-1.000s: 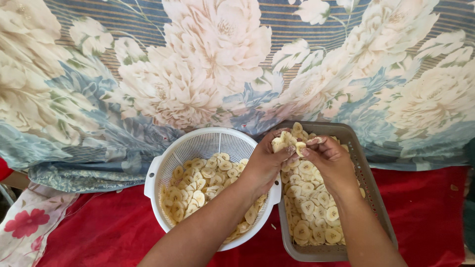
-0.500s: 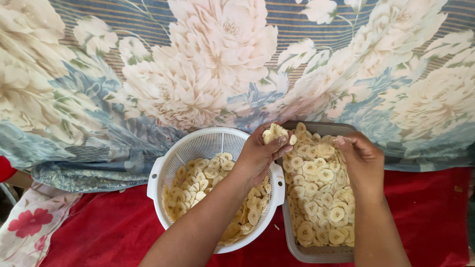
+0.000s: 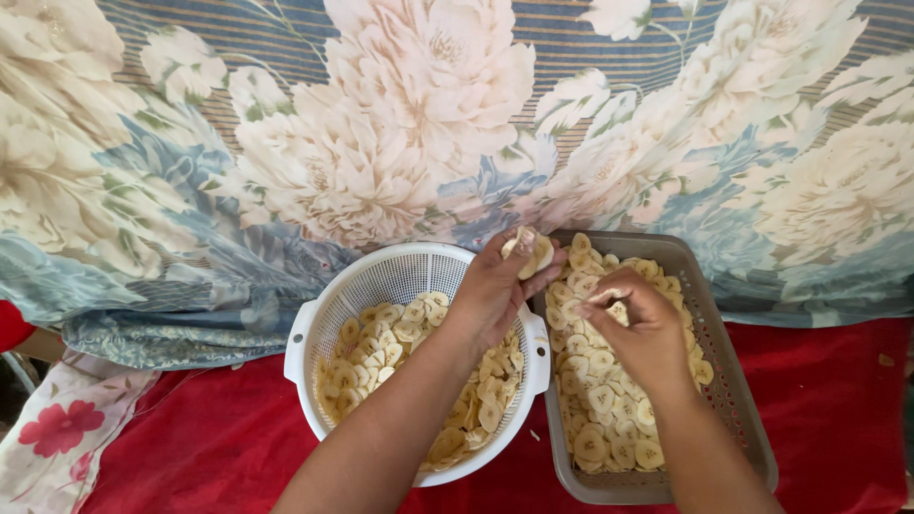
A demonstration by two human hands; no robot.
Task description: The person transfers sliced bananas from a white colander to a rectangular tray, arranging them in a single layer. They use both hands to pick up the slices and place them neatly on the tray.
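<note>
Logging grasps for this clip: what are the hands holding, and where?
Left hand pinches a few banana slices by their edges; right hand holds one slice at its fingertips.

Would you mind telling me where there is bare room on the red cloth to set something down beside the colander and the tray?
The red cloth is bare left of the white colander, up to the flowered fabric, and again right of the grey tray. Between colander and tray it is crowded: they nearly touch, and the left hand and right hand work above them.
</note>
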